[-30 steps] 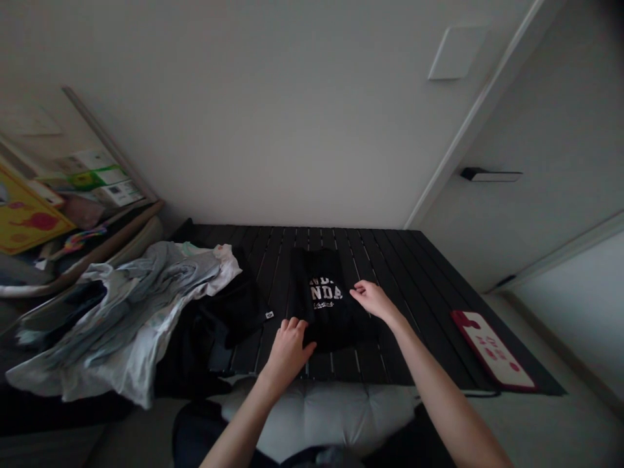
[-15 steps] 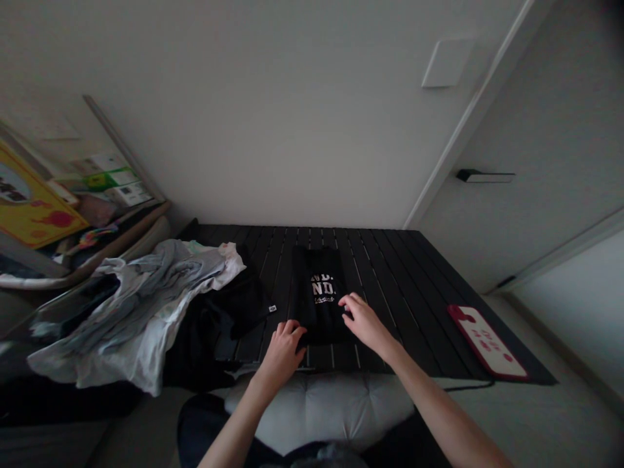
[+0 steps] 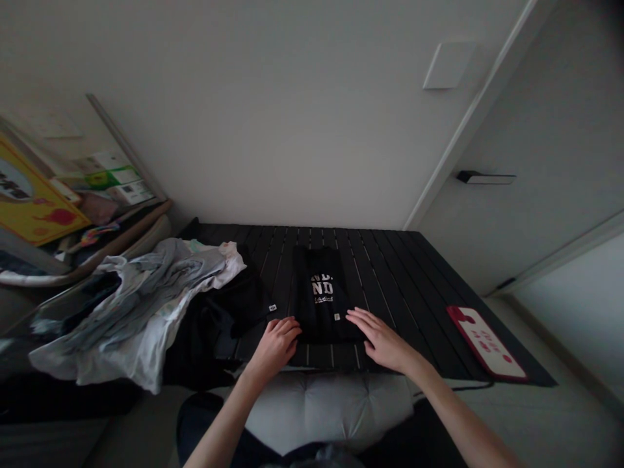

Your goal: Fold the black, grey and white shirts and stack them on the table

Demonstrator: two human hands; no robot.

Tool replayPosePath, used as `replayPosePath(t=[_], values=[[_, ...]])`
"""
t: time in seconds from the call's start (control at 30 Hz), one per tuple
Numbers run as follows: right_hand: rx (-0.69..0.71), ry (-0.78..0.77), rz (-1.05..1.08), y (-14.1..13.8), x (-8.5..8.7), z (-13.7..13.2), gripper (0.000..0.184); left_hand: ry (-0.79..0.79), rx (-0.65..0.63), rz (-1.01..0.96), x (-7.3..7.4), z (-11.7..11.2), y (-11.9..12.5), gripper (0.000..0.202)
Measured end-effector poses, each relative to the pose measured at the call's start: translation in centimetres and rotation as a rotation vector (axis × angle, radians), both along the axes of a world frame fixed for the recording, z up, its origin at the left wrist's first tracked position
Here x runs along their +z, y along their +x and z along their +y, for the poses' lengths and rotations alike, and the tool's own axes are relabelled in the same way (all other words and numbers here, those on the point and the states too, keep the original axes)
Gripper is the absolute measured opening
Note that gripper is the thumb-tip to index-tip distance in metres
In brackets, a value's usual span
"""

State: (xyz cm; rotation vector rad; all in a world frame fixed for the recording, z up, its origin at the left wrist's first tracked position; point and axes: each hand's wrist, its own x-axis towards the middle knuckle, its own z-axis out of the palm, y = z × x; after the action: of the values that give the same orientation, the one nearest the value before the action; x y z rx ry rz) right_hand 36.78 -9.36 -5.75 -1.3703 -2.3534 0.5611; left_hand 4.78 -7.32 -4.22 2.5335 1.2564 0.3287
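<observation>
A black garment with white lettering (image 3: pixel 322 292) lies folded into a narrow strip on the dark slatted table (image 3: pixel 400 273). My left hand (image 3: pixel 276 340) rests at the garment's near left corner with its fingers curled against the cloth. My right hand (image 3: pixel 381 338) lies flat at the near right corner, fingers stretched out and pointing left. Neither hand lifts the cloth.
A heap of grey, white and black clothes (image 3: pixel 141 305) covers the table's left end. A red and white card (image 3: pixel 486 342) lies near the right edge. Boxes and a yellow board (image 3: pixel 34 201) stand at the left. A pale cushion (image 3: pixel 326 406) lies just below the table's front edge.
The garment's right side has been folded in, making it narrower. My right hand slid from the lettering back to the near right corner; my left hand stayed near the left corner.
</observation>
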Motion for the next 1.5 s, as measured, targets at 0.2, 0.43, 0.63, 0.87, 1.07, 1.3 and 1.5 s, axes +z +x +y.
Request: replayPosePath(t=[0.2,0.43,0.63,0.87,1.07,1.3,1.5], values=[[0.027,0.196,-0.005,0.0,-2.8,0.8,0.055,0.052,-0.029,-0.045,-0.5,0.1,-0.2,0.035],[-0.017,0.138,0.137,-0.4,-2.4,1.2,0.038,0.121,-0.092,-0.039,-0.3,0.8,0.1,0.015],[-0.141,-0.008,0.267,-0.7,0.7,1.4,0.029,-0.126,0.022,-0.250,0.9,0.9,0.4,0.010],[-0.361,-0.025,0.485,-1.5,0.9,6.8,0.027,-0.186,0.323,-0.610,0.9,6.8,2.2,0.031],[-0.472,0.089,0.474,-2.1,-0.6,14.3,0.026,-0.087,0.413,-0.738,0.2,14.3,3.8,0.035],[-0.591,0.221,0.188,-3.0,-2.6,20.5,0.024,0.035,0.527,-0.539,-0.6,20.7,5.0,0.040],[-0.703,0.162,-0.022,-3.9,-3.3,22.3,0.027,-0.002,0.643,-0.362,-2.2,22.8,5.8,0.035]])
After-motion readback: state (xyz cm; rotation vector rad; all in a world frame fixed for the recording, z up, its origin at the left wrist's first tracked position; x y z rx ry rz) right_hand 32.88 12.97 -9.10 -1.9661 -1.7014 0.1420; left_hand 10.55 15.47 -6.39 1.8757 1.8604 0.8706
